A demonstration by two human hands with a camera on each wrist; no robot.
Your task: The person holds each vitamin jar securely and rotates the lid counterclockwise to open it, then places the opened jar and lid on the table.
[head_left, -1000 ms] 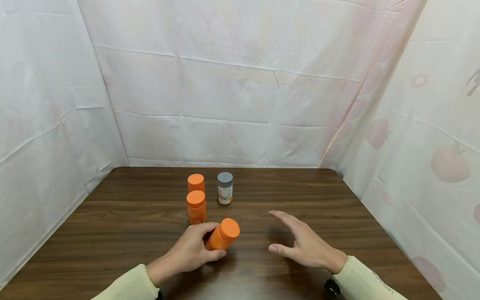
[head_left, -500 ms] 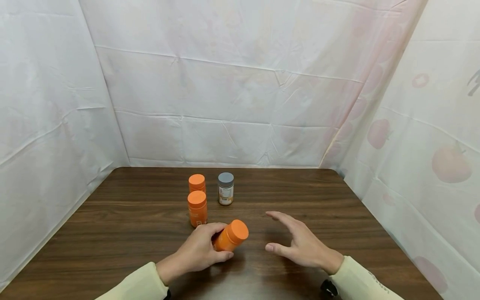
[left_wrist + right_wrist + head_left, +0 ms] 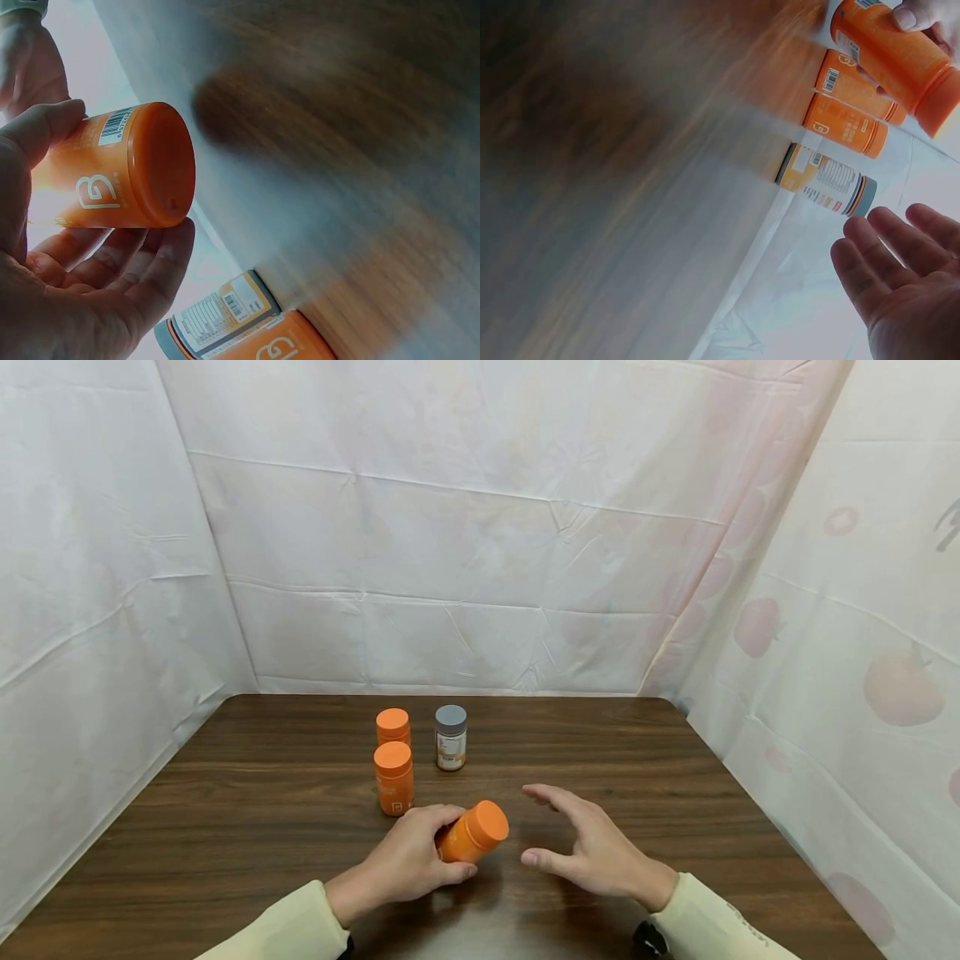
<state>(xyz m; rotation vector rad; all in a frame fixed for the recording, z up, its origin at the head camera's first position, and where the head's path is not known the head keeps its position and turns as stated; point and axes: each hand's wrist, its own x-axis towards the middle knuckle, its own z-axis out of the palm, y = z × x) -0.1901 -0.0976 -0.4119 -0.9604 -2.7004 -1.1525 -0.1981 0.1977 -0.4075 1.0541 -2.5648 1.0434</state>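
My left hand (image 3: pixel 411 857) grips an orange bottle (image 3: pixel 474 832) round its body, its orange cap tilted up to the right. In the left wrist view the held bottle (image 3: pixel 105 171) shows its base and a barcode, with the thumb on one side and the fingers on the other. To the right of it my right hand (image 3: pixel 600 847) is held over the table with nothing in it, fingers and thumb spread apart and facing the bottle. The right wrist view shows that hand's fingers (image 3: pixel 889 251) extended.
Two more orange bottles stand one behind the other, the nearer bottle (image 3: pixel 393 779) just beyond my left hand and the farther bottle (image 3: pixel 393 727) partly hidden. A grey-capped bottle (image 3: pixel 451 739) stands to their right. White sheeting (image 3: pixel 465 552) surrounds the dark wooden table (image 3: pixel 247 793).
My left hand has moved right with the orange bottle, which leans further over. My right hand has shifted slightly left, narrowing the gap between them. The standing bottles have stayed put.
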